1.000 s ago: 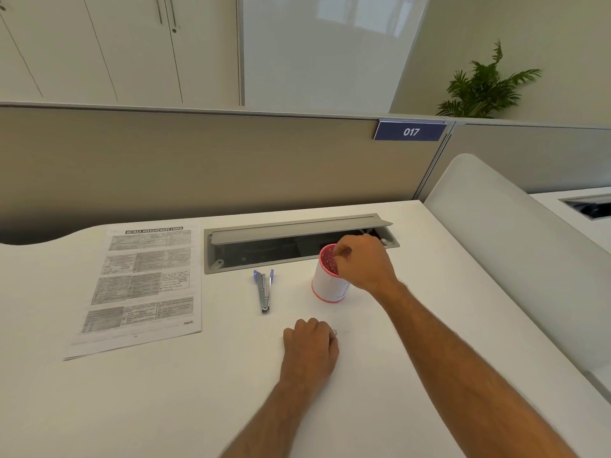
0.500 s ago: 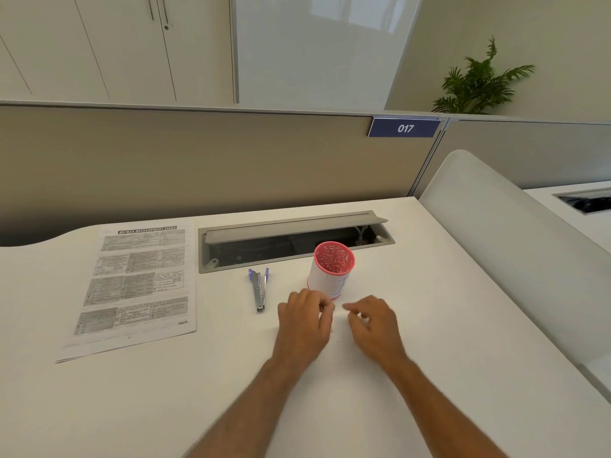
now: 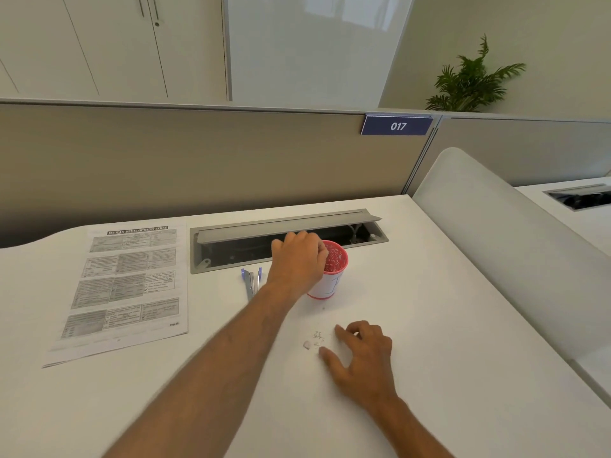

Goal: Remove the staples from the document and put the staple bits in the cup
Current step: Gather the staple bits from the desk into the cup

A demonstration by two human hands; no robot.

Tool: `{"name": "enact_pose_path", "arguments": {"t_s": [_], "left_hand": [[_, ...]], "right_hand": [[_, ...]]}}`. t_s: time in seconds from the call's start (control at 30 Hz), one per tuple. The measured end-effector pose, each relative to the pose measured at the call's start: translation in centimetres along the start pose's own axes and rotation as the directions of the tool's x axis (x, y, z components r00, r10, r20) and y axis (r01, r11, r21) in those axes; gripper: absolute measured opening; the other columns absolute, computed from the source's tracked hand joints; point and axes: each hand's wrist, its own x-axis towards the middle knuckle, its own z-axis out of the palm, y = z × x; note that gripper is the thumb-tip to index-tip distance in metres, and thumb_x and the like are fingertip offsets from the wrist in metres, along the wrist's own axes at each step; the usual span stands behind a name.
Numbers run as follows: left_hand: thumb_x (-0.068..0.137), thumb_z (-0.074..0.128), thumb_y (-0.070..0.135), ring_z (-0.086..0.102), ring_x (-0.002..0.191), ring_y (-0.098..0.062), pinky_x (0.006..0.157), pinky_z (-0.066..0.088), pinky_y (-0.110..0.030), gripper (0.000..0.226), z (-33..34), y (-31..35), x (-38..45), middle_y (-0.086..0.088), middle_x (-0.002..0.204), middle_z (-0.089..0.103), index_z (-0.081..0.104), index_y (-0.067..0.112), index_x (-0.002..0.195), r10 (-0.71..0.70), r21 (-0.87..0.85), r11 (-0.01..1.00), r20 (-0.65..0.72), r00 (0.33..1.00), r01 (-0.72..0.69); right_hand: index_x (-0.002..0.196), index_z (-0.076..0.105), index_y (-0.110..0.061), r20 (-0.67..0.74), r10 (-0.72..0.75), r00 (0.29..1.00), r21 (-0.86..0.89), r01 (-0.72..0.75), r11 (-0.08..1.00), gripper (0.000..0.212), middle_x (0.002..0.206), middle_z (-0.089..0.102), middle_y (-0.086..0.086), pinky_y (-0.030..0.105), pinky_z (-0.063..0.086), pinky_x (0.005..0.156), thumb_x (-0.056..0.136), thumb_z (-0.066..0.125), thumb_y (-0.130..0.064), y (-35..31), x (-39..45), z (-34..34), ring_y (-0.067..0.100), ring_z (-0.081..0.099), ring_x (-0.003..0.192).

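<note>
A person's left hand (image 3: 299, 262) reaches over the rim of a red-lined paper cup (image 3: 327, 271), fingers bunched at the mouth; whether they pinch a staple bit cannot be told from this angle. Nearer the body, the right hand (image 3: 362, 353) rests on the white desk (image 3: 413, 292) with thumb and forefinger spread apart, holding nothing, bracketing a small scatter of staple bits (image 3: 315, 339) that lies just beside its fingertips. A blue-handled staple remover (image 3: 251, 280) lies set down beside the cup, partly behind the left forearm. The document (image 3: 124, 285), a printed sheaf of tables, lies flat well to the left, apart from both hands; its corners are too small to show whether any staple remains. Judging by the idle tool and the loose pile, the pulling appears largely finished and the clearing into the cup is under way, with several bits left on the desk. Those bits look tiny, bent and pale against the surface, likely fiddly to pinch. Behind the cup, a grey cable tray (image 3: 287, 239) stands with its flap open.
</note>
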Motion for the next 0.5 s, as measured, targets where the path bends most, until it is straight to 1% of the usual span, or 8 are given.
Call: {"name": "enact_pose_path", "arguments": {"t_s": [0.07, 0.13, 0.23, 0.33, 0.4, 0.5], "left_hand": [[0.098, 0.048, 0.042, 0.053, 0.113, -0.019, 0.098, 0.039, -0.038, 0.03, 0.2, 0.3, 0.6, 0.0, 0.123, 0.062, 0.058, 0.023, 0.119, -0.005, 0.054, 0.999, 0.045, 0.999, 0.002], [0.096, 0.051, 0.042, 0.053, 0.115, -0.021, 0.099, 0.04, -0.039, 0.033, 0.4, 0.6, 0.9, -0.001, 0.126, 0.061, 0.056, 0.023, 0.123, -0.004, 0.113, 0.994, 0.078, 0.997, -0.004], [0.094, 0.056, 0.043, 0.051, 0.117, -0.021, 0.1, 0.039, -0.04, 0.034, 0.6, 1.0, 1.2, -0.001, 0.127, 0.061, 0.058, 0.025, 0.123, -0.006, 0.177, 0.984, 0.108, 0.994, -0.013], [0.093, 0.059, 0.042, 0.049, 0.119, -0.022, 0.101, 0.038, -0.041, 0.034, 0.8, 1.2, 1.3, -0.001, 0.127, 0.061, 0.059, 0.026, 0.123, -0.011, 0.205, 0.979, 0.127, 0.992, -0.015], [0.092, 0.06, 0.043, 0.048, 0.12, -0.022, 0.1, 0.037, -0.041, 0.035, 0.8, 1.2, 1.4, -0.001, 0.128, 0.061, 0.059, 0.026, 0.123, -0.012, 0.212, 0.977, 0.132, 0.991, -0.017], [0.091, 0.061, 0.044, 0.047, 0.121, -0.023, 0.101, 0.036, -0.041, 0.036, 0.9, 1.2, 1.5, -0.001, 0.129, 0.061, 0.059, 0.027, 0.124, -0.027, 0.212, 0.977, 0.148, 0.989, -0.005]], "right_hand": [[0.103, 0.072, -0.029, 0.037, 0.01, 0.999, -0.029, -0.009, 1.0, 0.052, 0.093, 0.055, -0.01, 0.035, 0.038, 0.081, 0.072, 0.056, -0.068, -0.4, -0.1, 0.0, 0.016, 0.054, 0.091], [0.105, 0.072, -0.031, 0.064, 0.029, 0.998, -0.014, -0.028, 1.0, 0.056, 0.095, 0.054, -0.011, 0.032, 0.031, 0.085, 0.072, 0.053, -0.072, -0.9, 0.1, 0.1, 0.015, 0.052, 0.096], [0.109, 0.071, -0.035, 0.109, 0.058, 0.992, 0.039, -0.063, 0.997, 0.058, 0.097, 0.052, -0.013, 0.029, 0.023, 0.088, 0.071, 0.05, -0.075, -1.8, 0.3, 0.1, 0.012, 0.046, 0.102], [0.11, 0.07, -0.038, 0.154, 0.072, 0.985, 0.075, -0.084, 0.994, 0.058, 0.097, 0.051, -0.016, 0.026, 0.018, 0.088, 0.071, 0.048, -0.075, -2.7, 0.4, 0.3, 0.009, 0.043, 0.104], [0.108, 0.071, -0.038, 0.154, 0.103, 0.983, 0.104, -0.119, 0.987, 0.052, 0.095, 0.052, -0.017, 0.025, 0.017, 0.087, 0.073, 0.053, -0.071, -3.0, 0.6, 0.5, 0.008, 0.043, 0.104], [0.104, 0.074, -0.037, 0.13, 0.17, 0.977, 0.151, -0.189, 0.97, 0.032, 0.094, 0.056, -0.016, 0.025, 0.017, 0.087, 0.08, 0.065, -0.057, -3.2, 0.9, 0.8, 0.007, 0.044, 0.103]]}}
